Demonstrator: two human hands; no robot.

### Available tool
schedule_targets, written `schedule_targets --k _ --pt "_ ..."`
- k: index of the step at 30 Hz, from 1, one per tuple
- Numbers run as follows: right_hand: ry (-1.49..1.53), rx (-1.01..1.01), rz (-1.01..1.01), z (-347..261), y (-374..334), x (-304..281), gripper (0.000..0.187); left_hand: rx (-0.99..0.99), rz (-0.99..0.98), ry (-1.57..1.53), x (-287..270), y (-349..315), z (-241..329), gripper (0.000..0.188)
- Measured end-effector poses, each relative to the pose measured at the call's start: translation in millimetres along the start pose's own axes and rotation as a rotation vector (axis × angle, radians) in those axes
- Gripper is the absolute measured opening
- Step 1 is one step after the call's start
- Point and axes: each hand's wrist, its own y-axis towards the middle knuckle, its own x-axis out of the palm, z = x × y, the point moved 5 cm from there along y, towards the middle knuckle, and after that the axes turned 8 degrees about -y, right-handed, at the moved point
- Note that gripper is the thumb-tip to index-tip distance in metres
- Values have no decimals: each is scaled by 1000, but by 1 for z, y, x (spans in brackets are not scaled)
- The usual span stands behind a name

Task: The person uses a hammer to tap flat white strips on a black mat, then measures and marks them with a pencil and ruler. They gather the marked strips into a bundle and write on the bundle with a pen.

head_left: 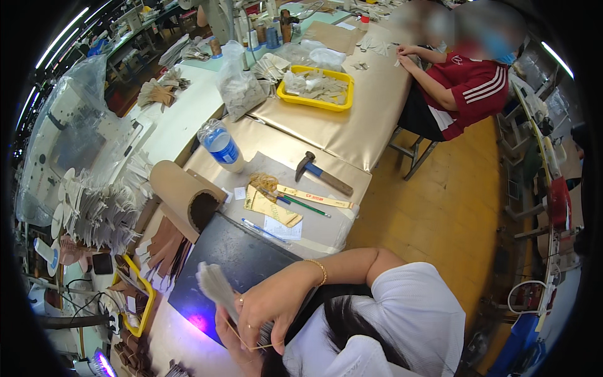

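Low in the head view, my left hand (230, 336) is closed around a bundle of flat grey-white cut pieces (217, 284), whose ends fan out above the fingers. My right hand (271, 306) lies over the bundle's lower part with its fingers curled. A thin tan band, apparently a rubber band (240, 338), is stretched from the bundle to the fingertips of my right hand. Both hands are over the edge of a dark board (210, 264). The right hand hides part of the bundle and most of the left fingers.
Beyond the board lie a hammer (323, 173), a green pencil (304, 206), pens, rubber bands (263, 183) and a water bottle (221, 146). A brown roll (182, 188) stands left of them. Farther off are a yellow tray (347, 103) of pieces and a seated co-worker (461, 88). A purple lamp (102, 364) glows lower left.
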Motion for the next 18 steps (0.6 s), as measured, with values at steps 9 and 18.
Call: schedule_targets --k 9,18 --pt "1351 -86 1166 54 -38 -29 75 624 100 58 -9 16 22 45" --pt "279 330 782 58 -36 -4 121 521 -150 914 13 -3 22 54"
